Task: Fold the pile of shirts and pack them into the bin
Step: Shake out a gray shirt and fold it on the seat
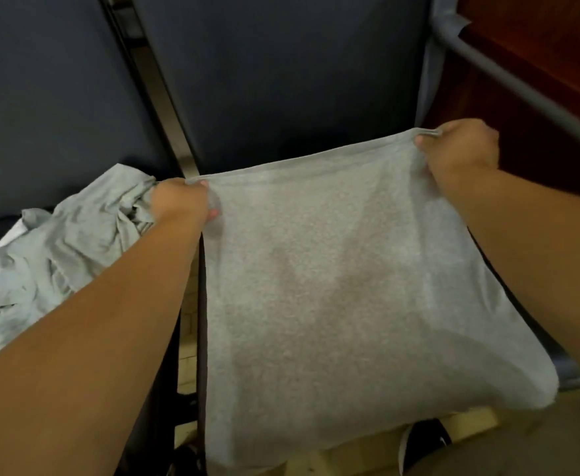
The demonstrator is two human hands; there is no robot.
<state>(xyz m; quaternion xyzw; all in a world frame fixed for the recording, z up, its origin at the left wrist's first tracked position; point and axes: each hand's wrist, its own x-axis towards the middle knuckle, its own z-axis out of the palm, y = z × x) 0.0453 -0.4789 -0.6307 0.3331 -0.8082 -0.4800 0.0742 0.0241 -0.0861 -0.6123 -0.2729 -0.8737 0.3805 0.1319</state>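
Two dark blue fabric panels (281, 70) fill the upper half, from 9 o'clock over 12 to 1 o'clock; a thin metal strip (158, 97) runs between them from 11 o'clock down toward the centre; I cannot tell if these panels are the walls of the bin. In front of the right panel hangs the grey shirt (333, 286), the biggest cloth in view; it is spread flat and wide from the centre down to 6 o'clock, with its top edge pulled straight between both hands and its lower part hanging loose. At 8 to 9 o'clock lies the pile of shirts (58, 249), pale grey and crumpled, resting on a dark surface just beside the left forearm. At 1 to 3 o'clock stands a piece of reddish brown wood (539, 46); a grey tube (522, 87) crosses it slantwise. At 5 o'clock, below the shirt, a bit of pale floor (467, 424) is visible. The left hand (178, 201), near the centre toward 9 o'clock, is closed around the left top corner of the grey shirt; the right hand (460, 146), toward 2 o'clock, pinches the right top corner with curled fingers.
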